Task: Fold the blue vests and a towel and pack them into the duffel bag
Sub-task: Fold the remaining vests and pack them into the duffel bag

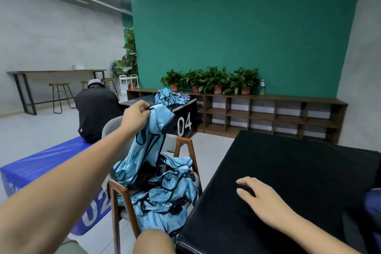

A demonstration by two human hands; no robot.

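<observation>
My left hand (pixel 135 116) pinches the dark-trimmed top edge of a light blue vest (pixel 153 130) and holds it up above a wooden chair (pixel 123 198). The vest hangs down into a heap of several more blue vests (pixel 165 196) piled on the chair seat. My right hand (pixel 261 198) rests flat, fingers spread, on the black table (pixel 288 171) to the right of the chair. A dark blue object (pixel 373 206) shows at the frame's right edge on the table; I cannot tell what it is. No towel is in sight.
A black box marked 04 (pixel 183 123) stands behind the chair with more blue vests (pixel 169 97) on top. A blue box marked 02 (pixel 45 173) lies at left with a person in black (pixel 97 113) sitting on it. Low wooden shelves (pixel 268 115) with potted plants line the green wall.
</observation>
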